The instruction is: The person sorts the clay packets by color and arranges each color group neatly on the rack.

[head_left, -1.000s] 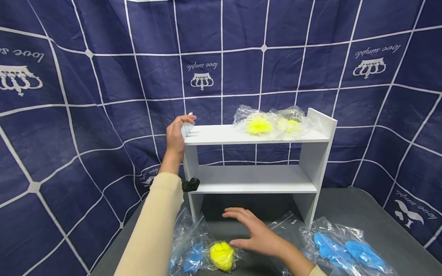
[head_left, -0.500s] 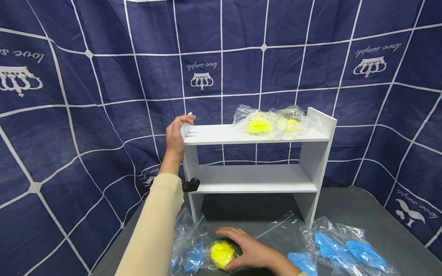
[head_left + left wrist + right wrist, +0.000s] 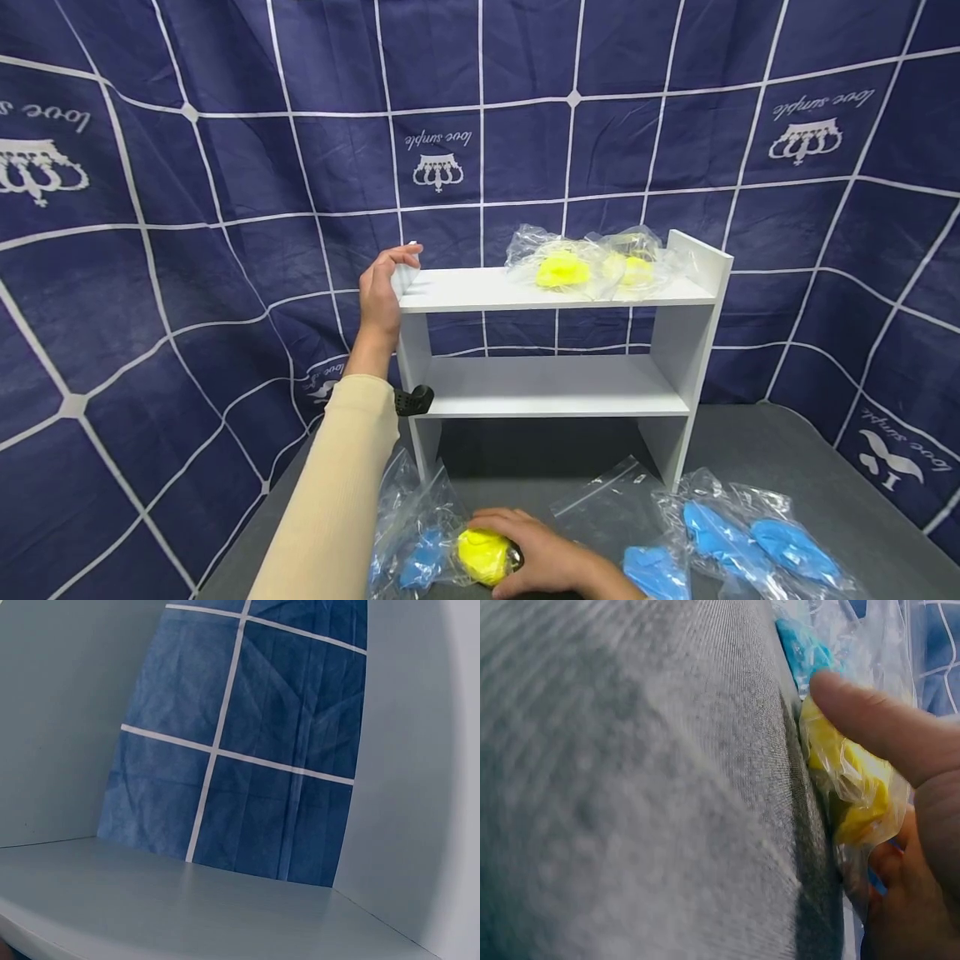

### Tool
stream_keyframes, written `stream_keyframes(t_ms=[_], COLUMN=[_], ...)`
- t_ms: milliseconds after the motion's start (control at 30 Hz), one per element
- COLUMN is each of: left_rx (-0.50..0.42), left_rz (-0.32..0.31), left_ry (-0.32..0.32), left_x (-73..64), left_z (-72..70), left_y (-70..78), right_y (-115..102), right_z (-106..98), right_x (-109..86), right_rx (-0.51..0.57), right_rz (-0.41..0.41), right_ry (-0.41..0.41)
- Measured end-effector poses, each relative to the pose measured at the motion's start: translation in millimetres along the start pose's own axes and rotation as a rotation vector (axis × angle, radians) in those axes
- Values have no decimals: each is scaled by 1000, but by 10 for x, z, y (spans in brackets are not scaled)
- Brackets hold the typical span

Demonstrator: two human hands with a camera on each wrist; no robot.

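Note:
A white two-tier shelf (image 3: 555,387) stands on a grey table (image 3: 757,454). My left hand (image 3: 381,287) grips the top left corner of the shelf. My right hand (image 3: 536,557) curls round a bagged yellow lump (image 3: 482,556) low at the table's front edge; the right wrist view shows the thumb (image 3: 870,724) pressed on the yellow lump (image 3: 851,784) in its clear bag. Two bagged yellow pieces (image 3: 592,268) lie on the top tier. The left wrist view shows only the white shelf (image 3: 187,907) and blue cloth.
A bagged blue piece (image 3: 420,560) lies left of the yellow lump. More bagged blue pieces (image 3: 750,546) and an empty clear bag (image 3: 607,508) lie at the front right. A dark blue checked curtain (image 3: 225,167) surrounds the table. A black clip (image 3: 414,401) sits by the shelf's left post.
My right hand has come down and back from hovering over the table and closed round the bagged yellow lump. The left hand stays on the shelf corner.

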State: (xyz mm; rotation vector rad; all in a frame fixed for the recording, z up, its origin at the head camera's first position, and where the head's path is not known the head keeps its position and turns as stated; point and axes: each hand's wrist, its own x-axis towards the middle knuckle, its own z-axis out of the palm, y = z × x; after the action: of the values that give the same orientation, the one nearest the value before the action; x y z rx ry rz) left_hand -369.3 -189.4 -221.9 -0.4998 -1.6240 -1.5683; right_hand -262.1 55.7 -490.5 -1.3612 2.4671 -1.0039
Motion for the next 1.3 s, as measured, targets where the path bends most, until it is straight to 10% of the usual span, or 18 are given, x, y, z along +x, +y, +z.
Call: stream_keyframes(t_ms=[767,1300], left_rx=[-2,1], left_rz=[5,-3], left_ry=[4,-11], left_x=[5,-144], left_z=[13,47], left_y=[-18,368], right_y=[-29,-165], right_z=[-5,-322], right_x=[-48,-184], right_rx=[2,20], right_rz=[43,-40], right_ry=[136,334])
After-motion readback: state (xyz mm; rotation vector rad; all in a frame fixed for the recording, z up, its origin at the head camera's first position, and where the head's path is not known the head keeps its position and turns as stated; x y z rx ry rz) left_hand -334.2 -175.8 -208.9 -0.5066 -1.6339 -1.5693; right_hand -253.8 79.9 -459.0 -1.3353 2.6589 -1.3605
